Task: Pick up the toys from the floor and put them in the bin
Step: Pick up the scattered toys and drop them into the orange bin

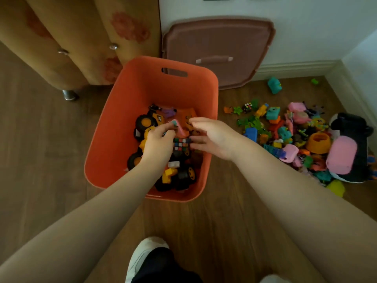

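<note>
An orange plastic bin stands on the wooden floor, holding yellow-and-black toy trucks and small blocks. Both my hands are over it. My left hand curls its fingers on a small pink and teal toy. A puzzle cube sits between the two hands, against my left palm; I cannot tell whether it is held. My right hand has its fingers apart, with the tips near the cube. A heap of colourful toys lies on the floor to the right of the bin.
A pink lid leans on the wall behind the bin. A padded orange cabinet on metal feet stands at the back left. A black and pink plush toy lies at the right wall. My shoe is in front of the bin.
</note>
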Demonstrator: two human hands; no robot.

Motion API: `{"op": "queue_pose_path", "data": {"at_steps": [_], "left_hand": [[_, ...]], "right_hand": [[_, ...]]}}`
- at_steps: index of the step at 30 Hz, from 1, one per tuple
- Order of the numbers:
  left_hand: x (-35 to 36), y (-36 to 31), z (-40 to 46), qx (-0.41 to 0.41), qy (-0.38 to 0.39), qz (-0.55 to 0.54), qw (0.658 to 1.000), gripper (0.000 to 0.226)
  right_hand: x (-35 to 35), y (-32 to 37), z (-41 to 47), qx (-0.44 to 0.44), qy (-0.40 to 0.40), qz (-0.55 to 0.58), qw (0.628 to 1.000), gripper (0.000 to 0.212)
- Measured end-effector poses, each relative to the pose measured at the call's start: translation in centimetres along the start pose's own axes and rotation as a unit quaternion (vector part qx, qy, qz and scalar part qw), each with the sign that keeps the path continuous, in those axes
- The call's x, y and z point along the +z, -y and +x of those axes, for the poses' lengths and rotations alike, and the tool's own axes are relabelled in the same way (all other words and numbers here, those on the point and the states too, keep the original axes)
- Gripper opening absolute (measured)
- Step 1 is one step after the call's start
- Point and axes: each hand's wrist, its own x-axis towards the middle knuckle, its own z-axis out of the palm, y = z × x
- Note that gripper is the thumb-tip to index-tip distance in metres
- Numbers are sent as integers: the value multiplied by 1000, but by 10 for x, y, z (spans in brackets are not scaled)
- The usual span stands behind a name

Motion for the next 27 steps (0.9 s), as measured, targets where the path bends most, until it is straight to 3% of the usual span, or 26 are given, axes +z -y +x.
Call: {"op": "queue_pose_path", "data": {"at_steps": [3, 6, 9, 12, 16, 19, 22, 24, 27], "left_hand": [[2, -1, -3, 80, 3, 63, 995, 33], [19, -13, -13, 173, 27, 107, 979, 32], [52, -23, -28, 237, 80, 143, 958, 29], [96, -25, -41, 268, 148, 172, 936, 26], [167, -18, -49, 283, 247, 268, 887, 24], [217, -11, -40, 268, 281, 338, 857, 26], [265, 0, -21, 231, 289, 401, 838, 34], [290, 9, -9, 215, 290, 437, 824, 41], [321, 22, 5, 213, 300, 490, 791, 47]], "right_hand": [[-17, 2, -5, -36, -5, 19, 999, 32], [-49, 0, -18, -74, -28, -32, 996, 27], [-100, -13, -28, -72, -111, -66, 989, 21], [-160, -40, -29, -9, -209, -76, 975, 21], [-237, -88, -42, 65, -293, -66, 952, 16], [-281, -119, -56, 48, -348, -45, 935, 15], [-326, -147, -61, 23, -391, -127, 911, 18], [-345, -163, -62, 18, -385, -206, 900, 23], [-355, -176, -57, 1, -311, -315, 897, 30]]}}
